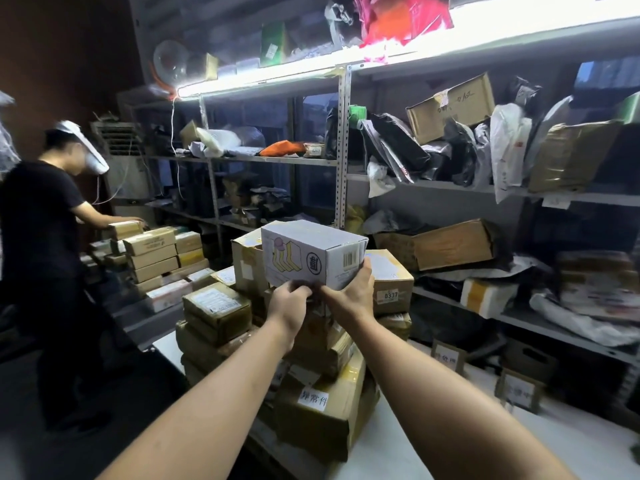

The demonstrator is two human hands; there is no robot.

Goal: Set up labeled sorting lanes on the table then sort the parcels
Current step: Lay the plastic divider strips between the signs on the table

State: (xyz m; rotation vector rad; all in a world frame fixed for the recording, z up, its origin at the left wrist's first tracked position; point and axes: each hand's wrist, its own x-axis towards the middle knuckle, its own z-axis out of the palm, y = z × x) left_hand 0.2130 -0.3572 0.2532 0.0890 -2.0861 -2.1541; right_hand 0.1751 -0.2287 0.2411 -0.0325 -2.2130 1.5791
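Observation:
I hold a white printed box with a barcode up above a heap of brown parcels on the white table. My left hand grips its lower front edge. My right hand grips its lower right corner, thumb up beside the barcode. A large brown carton with a handwritten white label lies at the near end of the heap. Two small cardboard label signs stand on the table's right side.
Metal shelving crammed with boxes and plastic mail bags runs behind and to the right. A box numbered 0337 sits just right of my hands. At the left, another person in black bends over a second stack of boxes.

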